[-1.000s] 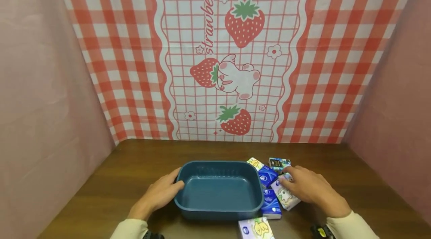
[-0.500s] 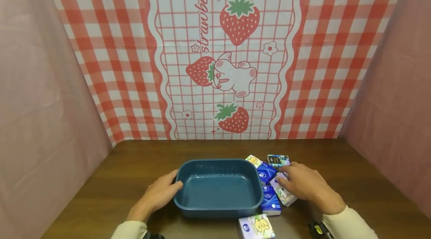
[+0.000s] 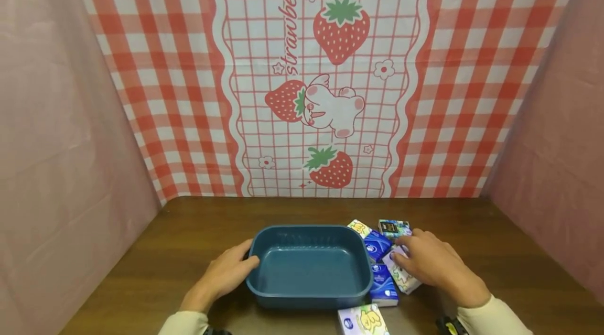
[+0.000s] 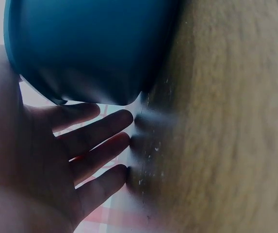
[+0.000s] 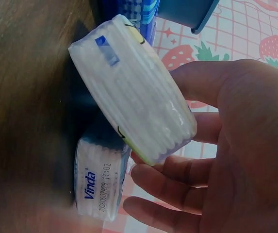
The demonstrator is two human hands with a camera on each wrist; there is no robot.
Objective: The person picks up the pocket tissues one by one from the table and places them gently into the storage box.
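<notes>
Lying just off the near right corner of a deep teal rectangular basin (image 3: 302, 302), a small lilac-and-yellow plastic-wrapped tissue packet (image 3: 364, 320) is partly cut off by the view's edge. Just beside the basin's right wall, a glossy blue tissue packet (image 3: 384, 287) is seen. The basin's left rim is gripped by the left hand (image 3: 226, 271), thumb hooked over it, fingers spread outside. Right of the basin, a lilac cartoon-printed tissue packet (image 3: 403, 279) is pinched by the right hand (image 3: 434, 260). Near the basin's far right corner, another blue packet (image 3: 376, 247), a yellow printed packet (image 3: 359, 227) and a dark-labelled floral packet (image 3: 394, 227) are clustered. Well behind the basin, a red-and-white strawberry-printed cloth (image 3: 340, 36) is hung.
</notes>
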